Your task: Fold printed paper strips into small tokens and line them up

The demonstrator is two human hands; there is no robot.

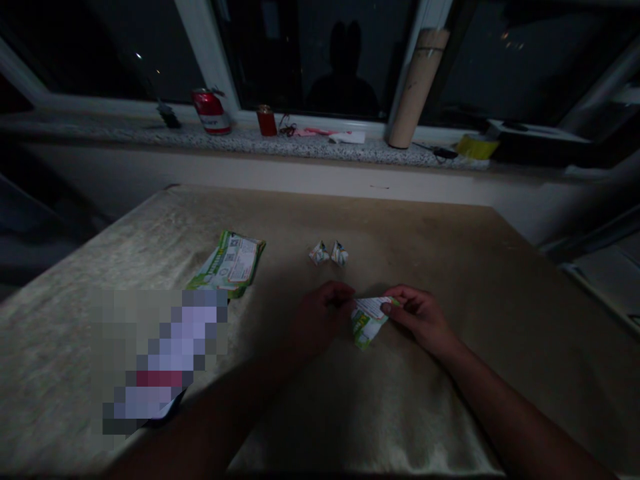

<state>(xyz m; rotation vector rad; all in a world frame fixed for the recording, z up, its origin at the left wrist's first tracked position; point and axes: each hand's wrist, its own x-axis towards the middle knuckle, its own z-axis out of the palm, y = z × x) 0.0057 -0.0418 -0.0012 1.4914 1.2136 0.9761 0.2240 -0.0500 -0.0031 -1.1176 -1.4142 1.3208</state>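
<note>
Pinching a triangular wrapper (369, 320) by its right corner

The right hand (417, 313) grips the triangular wrapper between thumb and fingers; the left hand (325, 307) curls at its left corner, but shadow dims the fingers and whether they grip cannot be told. The wrapper's straight edge runs sideways, its tip pointing toward the wearer; its long axis is hard to judge. Two small folded packets (319, 253) lie just beyond it, a larger green packet (235, 263) to its left. Tabletop (505, 300) stretches rightward from it to a slanting edge. Nearer and left of it, pixelation obscures an object (175, 350).
</note>
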